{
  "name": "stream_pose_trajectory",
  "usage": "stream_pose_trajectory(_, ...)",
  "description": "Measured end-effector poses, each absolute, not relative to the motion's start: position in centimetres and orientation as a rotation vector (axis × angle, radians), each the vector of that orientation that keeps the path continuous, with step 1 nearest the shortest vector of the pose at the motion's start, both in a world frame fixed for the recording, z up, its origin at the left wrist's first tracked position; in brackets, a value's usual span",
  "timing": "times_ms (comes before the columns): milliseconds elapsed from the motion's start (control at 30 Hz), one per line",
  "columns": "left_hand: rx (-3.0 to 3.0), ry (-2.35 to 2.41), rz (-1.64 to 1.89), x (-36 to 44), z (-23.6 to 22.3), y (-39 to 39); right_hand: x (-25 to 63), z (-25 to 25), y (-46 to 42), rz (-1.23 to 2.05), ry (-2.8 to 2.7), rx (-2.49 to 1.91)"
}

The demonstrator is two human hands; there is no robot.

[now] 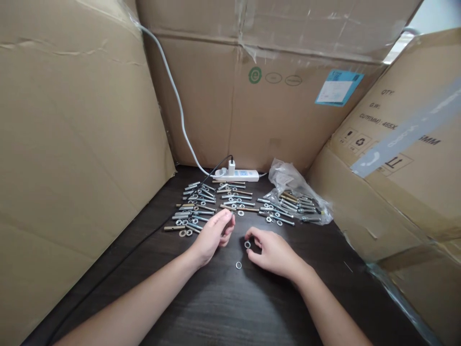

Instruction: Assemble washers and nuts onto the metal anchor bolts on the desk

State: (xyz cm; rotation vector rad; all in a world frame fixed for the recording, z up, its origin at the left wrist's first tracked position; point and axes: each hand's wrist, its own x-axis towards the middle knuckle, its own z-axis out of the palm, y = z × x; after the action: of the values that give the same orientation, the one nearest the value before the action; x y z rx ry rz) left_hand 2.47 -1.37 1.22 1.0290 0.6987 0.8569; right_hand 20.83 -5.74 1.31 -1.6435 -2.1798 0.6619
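My left hand [215, 231] is closed in a pinch, its fingertips beside the nearest bolts. A small metallic bit shows at those fingertips, too little to name. My right hand [271, 252] curves around a flat washer [247, 244], which sits between thumb and index fingertip. Below it, a thin ring washer [238, 265] lies flat on the dark table. Beyond my hands are rows of metal bolts with sleeves [237, 197], with loose nuts and washers among them. Another flat washer [241, 213] lies just right of my left fingertips.
A white power strip [248, 176] with a plugged-in charger stands at the back. A black cable [137, 240] crosses the left side. At the right, a clear plastic bag [284, 175] holds more bolts. Cardboard boxes [201, 96] wall in the table on three sides.
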Motion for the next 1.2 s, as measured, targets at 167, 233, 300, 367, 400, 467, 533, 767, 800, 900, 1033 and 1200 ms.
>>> stream_pose_trajectory(167, 1.060, 0.714, 0.829, 2.3, 1.1, -1.3, 21.0, 0.7, -5.5, 0.636, -2.183, -1.660)
stream_pose_trajectory(233, 1.069, 0.725, 0.819, 2.3, 1.1, -1.3, 21.0, 0.4, -5.3, 0.632, -2.174, -1.673)
stream_pose_trajectory(300, 1.082, 0.731, 0.807, 2.3, 1.2, -1.4, 21.0, 0.2, -5.3, 0.619, -2.162, -1.689)
stream_pose_trajectory(367, 1.102, 0.738, 0.783, 2.3, 1.2, -1.4, 20.9, 0.1, -5.3, 0.602, -2.154, -1.685)
stream_pose_trajectory(400, 1.114, 0.743, 0.768, 2.3, 1.2, -1.5, 20.8, 0.1, -5.2, 0.594, -2.145, -1.669)
stream_pose_trajectory(467, 1.138, 0.753, 0.744, 2.4, 1.1, -1.5, 20.6, 0.1, -5.2, 0.559, -2.097, -1.617)
stream_pose_trajectory(533, 1.157, 0.757, 0.727, 2.5, 1.0, -1.6, 20.4, 0.2, -5.3, 0.494, -1.997, -1.554)
stream_pose_trajectory(767, 1.216, 0.763, 0.610, 2.9, 0.3, -2.0, 19.8, 0.3, -5.5, 0.360, -1.716, -1.355)
stream_pose_trajectory(800, 1.222, 0.760, 0.599, 2.9, 0.3, -2.1, 19.8, 0.3, -5.6, 0.380, -1.725, -1.324)
stream_pose_trajectory(900, 1.236, 0.759, 0.590, 3.0, 0.3, -2.1, 19.6, 0.2, -5.7, 0.444, -1.768, -1.263)
stream_pose_trajectory(1033, 1.223, 0.765, 0.593, 3.0, 0.4, -2.1, 19.4, 0.1, -5.8, 0.482, -1.807, -1.242)
stream_pose_trajectory(1200, 1.137, 0.759, 0.617, 2.8, 0.2, -2.0, 19.4, 0.3, -6.0, 0.424, -1.872, -1.253)
